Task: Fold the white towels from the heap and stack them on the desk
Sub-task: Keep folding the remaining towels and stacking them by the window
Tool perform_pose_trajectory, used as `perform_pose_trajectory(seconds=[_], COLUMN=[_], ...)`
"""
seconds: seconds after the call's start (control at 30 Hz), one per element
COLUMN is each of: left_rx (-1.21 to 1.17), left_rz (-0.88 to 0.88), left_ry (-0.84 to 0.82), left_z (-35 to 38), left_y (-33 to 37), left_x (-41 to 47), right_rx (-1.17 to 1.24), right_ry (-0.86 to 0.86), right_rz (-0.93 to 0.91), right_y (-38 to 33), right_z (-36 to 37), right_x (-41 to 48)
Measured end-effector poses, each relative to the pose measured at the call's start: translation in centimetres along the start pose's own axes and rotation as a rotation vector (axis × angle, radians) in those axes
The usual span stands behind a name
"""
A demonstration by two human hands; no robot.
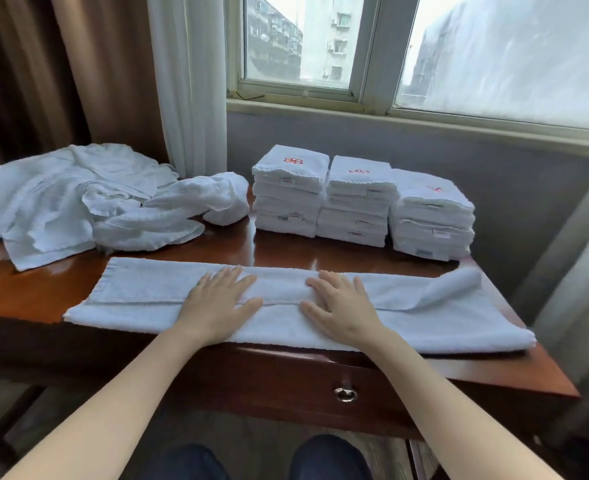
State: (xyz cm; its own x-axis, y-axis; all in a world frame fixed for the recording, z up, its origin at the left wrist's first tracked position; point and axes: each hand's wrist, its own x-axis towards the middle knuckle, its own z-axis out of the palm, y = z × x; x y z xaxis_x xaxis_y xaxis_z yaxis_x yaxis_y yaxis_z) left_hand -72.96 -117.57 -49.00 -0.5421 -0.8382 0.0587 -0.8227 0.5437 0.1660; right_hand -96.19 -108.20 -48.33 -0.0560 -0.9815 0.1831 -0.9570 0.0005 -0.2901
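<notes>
- Desk (44, 292) of dark polished wood stands under the window and carries everything. Its near strip serves as the folding area, and the far part is used for storage.
- Heap (78, 199) of unfolded white towels sprawls over the far left of the desk, crumpled and loose. It is probably kept to that side so the next towel can be pulled across without disturbing the finished ones.
- Towel (147, 296), the one in work, lies stretched left to right along the near edge of the desk. It is folded lengthwise into a long band, and the seam of the upper layer runs along its middle. It lies flat, which should help later folds come out square.
- Stacks of folded towels stand in a row at the far right of the desk: the left stack (288, 202), the middle stack (357, 209) and the right stack (431, 220). They touch side by side, and red embroidery shows on top of each. They sit well clear of the towel, so they leave room to fold.
- Left hand (217, 303) lies palm down at the middle of the towel, fingers straight and spread. It grips nothing and appears to press the layers flat.
- Right hand (341, 306) rests just beside it, also flat and wide. It lies across the seam and holds nothing.
- Corner (455, 282) at the far right end of the towel curls up off the layer below. It likely needs smoothing before the next fold.
</notes>
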Motion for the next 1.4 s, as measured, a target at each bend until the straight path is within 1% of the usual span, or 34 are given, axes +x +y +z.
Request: perform_pose_trajectory(seconds=[0.2, 0.27, 0.33, 0.47, 0.57, 0.63, 0.73, 0.9, 0.97, 1.07, 1.1, 1.17, 1.23, 1.3, 1.4], left_rx=[-0.001, -0.011, -0.097, -0.369, -0.345, -0.313, -0.318, -0.272, -0.229, -0.163, -0.151, -0.152, -0.203, -0.252, -0.307], left_rz=[-0.046, -0.068, -0.053, 0.154, 0.302, 0.336, 0.325, 0.314, 0.303, 0.233, 0.187, 0.081, 0.008, -0.018, 0.004], left_ry=[-0.040, -0.064, -0.035, 0.097, 0.145, 0.151, 0.149, 0.209, 0.225, 0.265, 0.284, 0.341, 0.405, 0.452, 0.506], left_z=[-1.0, -1.1, -0.9, -0.7, -0.2, 0.1, 0.3, -0.1, -0.2, -0.7, -0.9, -1.6, -2.2, -2.9, -3.7], left_y=[-4.0, -4.0, -2.7, 3.0, 7.4, 8.7, 9.0, 8.5, 8.4, 8.5, 8.5, 8.5, 8.4, 8.5, 8.7], left_x=[0.8, 1.2, 1.4, 1.9, 2.5, 2.9, 3.2, 3.0, 3.1, 3.3, 3.4, 3.7, 4.1, 4.3, 4.4], right_rx=[0.030, 0.083, 0.133, 0.118, 0.025, -0.057, -0.154, -0.280, -0.376, -0.505, -0.502, -0.481, -0.469, -0.457, -0.445], right_ry=[0.011, 0.000, 0.010, 0.060, 0.078, 0.041, -0.036, -0.012, 0.058, 0.253, 0.287, 0.297, 0.305, 0.360, 0.467], right_rz=[0.009, -0.003, -0.037, -0.034, -0.038, -0.033, -0.004, 0.097, 0.153, 0.259, 0.301, 0.369, 0.400, 0.404, 0.374], right_y=[-3.1, -3.2, -2.1, 1.7, 4.6, 6.6, 8.6, 10.1, 10.4, 10.5, 10.6, 10.8, 11.1, 11.2, 11.1], right_z=[1.7, 1.4, 0.5, -2.3, -4.4, -5.4, -6.5, -7.7, -8.3, -9.6, -10.0, -10.6, -10.8, -11.2, -11.6], right_x=[2.9, 3.0, 2.6, 1.0, -0.1, -0.6, -1.2, -1.2, -1.2, -0.9, -0.7, -0.2, 0.2, 0.4, 0.4])
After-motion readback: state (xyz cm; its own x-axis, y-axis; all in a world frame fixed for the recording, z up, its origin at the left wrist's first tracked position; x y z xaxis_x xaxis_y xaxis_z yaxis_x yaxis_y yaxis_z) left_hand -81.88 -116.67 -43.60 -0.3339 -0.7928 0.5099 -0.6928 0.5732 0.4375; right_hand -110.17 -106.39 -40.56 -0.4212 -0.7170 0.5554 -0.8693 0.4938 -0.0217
